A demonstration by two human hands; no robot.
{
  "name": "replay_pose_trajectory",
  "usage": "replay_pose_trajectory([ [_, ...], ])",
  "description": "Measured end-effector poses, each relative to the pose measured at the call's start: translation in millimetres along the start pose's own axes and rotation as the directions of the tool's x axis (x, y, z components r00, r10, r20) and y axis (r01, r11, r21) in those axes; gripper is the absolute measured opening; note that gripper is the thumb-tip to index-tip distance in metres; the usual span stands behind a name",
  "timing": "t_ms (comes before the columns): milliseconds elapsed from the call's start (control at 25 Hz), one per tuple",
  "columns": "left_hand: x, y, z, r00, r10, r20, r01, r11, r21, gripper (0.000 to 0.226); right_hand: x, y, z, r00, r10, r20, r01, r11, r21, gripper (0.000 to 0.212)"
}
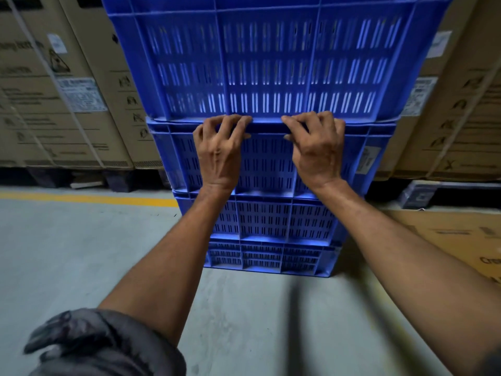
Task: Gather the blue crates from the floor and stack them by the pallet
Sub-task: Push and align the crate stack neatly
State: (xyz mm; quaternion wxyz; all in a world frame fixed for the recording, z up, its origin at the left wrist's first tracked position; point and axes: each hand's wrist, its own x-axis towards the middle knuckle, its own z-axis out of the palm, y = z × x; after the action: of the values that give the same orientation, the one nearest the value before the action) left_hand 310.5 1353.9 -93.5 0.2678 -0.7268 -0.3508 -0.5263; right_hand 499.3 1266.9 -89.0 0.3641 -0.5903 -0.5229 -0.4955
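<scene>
- Landmark: stack of blue crates [268,164] standing on the grey concrete floor [67,253], centre of view. Slotted plastic walls; four crates visible, top one runs out of frame.
- Top crate [268,63] sits on the second crate [271,158]. It looks blurred and slightly tilted against the rims below; can't tell if it is fully seated.
- Left hand [219,151]: against the front of the stack, fingers curled and hooked at the seam between the top crate's base and the second crate's rim. Narrow, clawed grip on that edge.
- Right hand [317,150]: same seam, just right of the left hand, fingers bent over the rim, thumb tucked under. The two hands are near each other but not touching.
- Both forearms are bare and reach up to the stack from the lower frame. A rolled dark sleeve [103,346] shows at the left elbow.
- Left of the stack: strapped cardboard cartons [54,99] with printed labels, sitting on a dark pallet [81,177]. A yellow floor line [89,199] runs in front of it up to the stack.
- Right of the stack: more cardboard cartons [461,118] on another pallet [433,194], close beside the crates.
- Lower right of the stack: flat cardboard sheet [461,245] on the floor, some print on it, unreadable.
- White sticker [367,160] on the second crate's right side; text too small to read.
</scene>
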Motion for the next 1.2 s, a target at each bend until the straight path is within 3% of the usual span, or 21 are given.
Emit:
replay_pose_trajectory([
  [240,6.1,-16.2,-5.8,0.99,0.129,0.06,-0.131,0.991,0.04,0.029,-2.1,8.0,-2.9,0.992,-0.121,-0.017,0.12,0.991,-0.066,0.029],
  [640,1.2,-27.8,10.8,0.958,0.28,-0.064,-0.277,0.959,0.054,0.036,-7.7,7.2,3.6,0.978,-0.207,-0.031,0.198,0.963,-0.18,0.037],
  [960,-1.4,-24.8,11.8,0.964,0.261,-0.047,-0.257,0.963,0.083,0.038,-3.2,6.3,8.3,0.973,-0.221,-0.063,0.199,0.946,-0.256,0.033],
  [1080,2.6,-20.3,4.7,0.975,0.22,-0.044,-0.219,0.975,0.021,0.035,-4.6,1.4,0.2,0.99,-0.14,-0.005,0.138,0.98,-0.144,0.029],
  [1200,42.7,-12.7,-12.3,0.976,0.064,-0.207,-0.078,0.995,-0.059,0.033,23.2,-2.6,-17.4,0.998,0.0,-0.057,0.002,1.0,0.028,0.033],
])
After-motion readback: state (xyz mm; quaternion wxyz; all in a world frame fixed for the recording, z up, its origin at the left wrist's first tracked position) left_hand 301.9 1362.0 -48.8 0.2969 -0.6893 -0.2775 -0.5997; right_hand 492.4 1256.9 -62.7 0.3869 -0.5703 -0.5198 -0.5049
